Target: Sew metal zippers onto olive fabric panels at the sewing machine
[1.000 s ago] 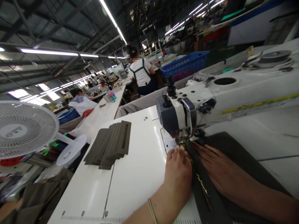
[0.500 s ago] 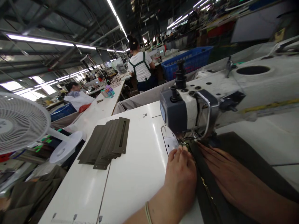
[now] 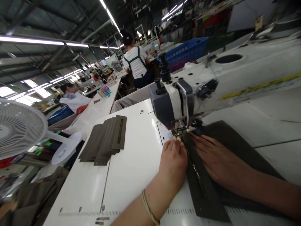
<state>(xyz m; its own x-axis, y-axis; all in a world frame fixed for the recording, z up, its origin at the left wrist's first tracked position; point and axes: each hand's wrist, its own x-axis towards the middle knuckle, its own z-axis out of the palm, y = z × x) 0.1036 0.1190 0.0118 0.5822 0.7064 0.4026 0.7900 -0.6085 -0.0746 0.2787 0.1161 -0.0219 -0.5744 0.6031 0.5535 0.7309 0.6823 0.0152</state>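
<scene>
A dark olive fabric panel [image 3: 223, 135] lies under the head of a white and grey sewing machine [image 3: 164, 106]. Along it runs a strip with a gold-toothed zipper [image 3: 197, 175], its upper end at the needle area. My left hand [image 3: 174, 160] has its fingers bent together at the strip's left edge, close to the presser foot. Flat on the fabric right of the zipper rests my right hand [image 3: 213, 157], fingers stretched toward the needle. A fanned stack of olive pieces with slots [image 3: 103, 139] sits on the white table [image 3: 134, 175] to the left.
A white fan [image 3: 21, 128] stands at the left, above folded olive fabric [image 3: 35, 197]. Beyond the table are a person in a white shirt [image 3: 136, 62], a blue crate [image 3: 185, 51], another seated person [image 3: 72, 97] and small bottles [image 3: 105, 90].
The view has shifted, so the machine and both hands appear farther left. More of the strip's lower end and the ruler marks on the table now show. Both hands remain by the needle.
</scene>
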